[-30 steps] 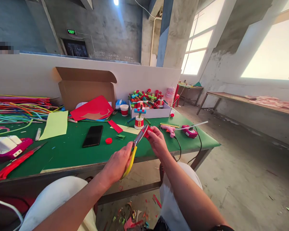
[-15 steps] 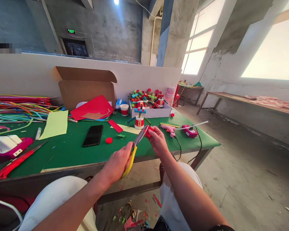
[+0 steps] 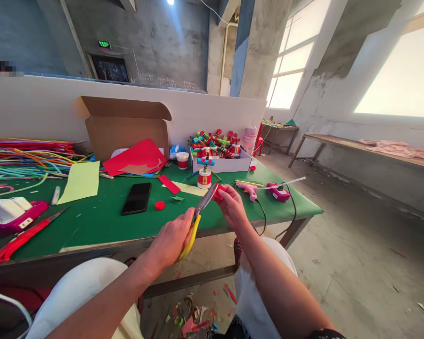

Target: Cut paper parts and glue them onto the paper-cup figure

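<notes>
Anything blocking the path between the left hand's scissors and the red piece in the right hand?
Nothing visible does. The left hand holds the scissors with their blades right at the red piece, which the right hand pinches; whether they touch it is too small to tell. The cup figure stands beyond them, not between.

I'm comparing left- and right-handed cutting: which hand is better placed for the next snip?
Probably the left hand: it grips the yellow-handled scissors, which reach up to the red piece pinched by the right hand.
</notes>
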{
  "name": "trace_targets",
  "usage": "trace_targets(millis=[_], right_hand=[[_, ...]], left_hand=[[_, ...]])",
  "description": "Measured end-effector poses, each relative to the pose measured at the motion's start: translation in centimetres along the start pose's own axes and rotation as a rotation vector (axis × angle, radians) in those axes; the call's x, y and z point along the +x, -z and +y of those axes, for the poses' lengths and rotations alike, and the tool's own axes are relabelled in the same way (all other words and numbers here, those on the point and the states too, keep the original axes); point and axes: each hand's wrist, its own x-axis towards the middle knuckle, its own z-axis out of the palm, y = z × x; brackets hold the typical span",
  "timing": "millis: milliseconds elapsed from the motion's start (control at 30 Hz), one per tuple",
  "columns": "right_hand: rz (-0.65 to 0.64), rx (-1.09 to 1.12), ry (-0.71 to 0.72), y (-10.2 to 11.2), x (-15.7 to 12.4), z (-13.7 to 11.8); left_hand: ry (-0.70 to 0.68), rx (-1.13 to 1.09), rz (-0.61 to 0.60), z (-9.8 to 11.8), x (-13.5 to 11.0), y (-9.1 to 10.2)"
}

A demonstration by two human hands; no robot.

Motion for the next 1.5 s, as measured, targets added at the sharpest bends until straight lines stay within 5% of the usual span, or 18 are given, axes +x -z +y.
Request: trace_targets(millis=[1500], right_hand=[[0.037,-0.03,0.003,0.24,0.08,-0.17]], left_hand=[[-0.002,0.029,0.019,-0.3,-0.18,-0.29]])
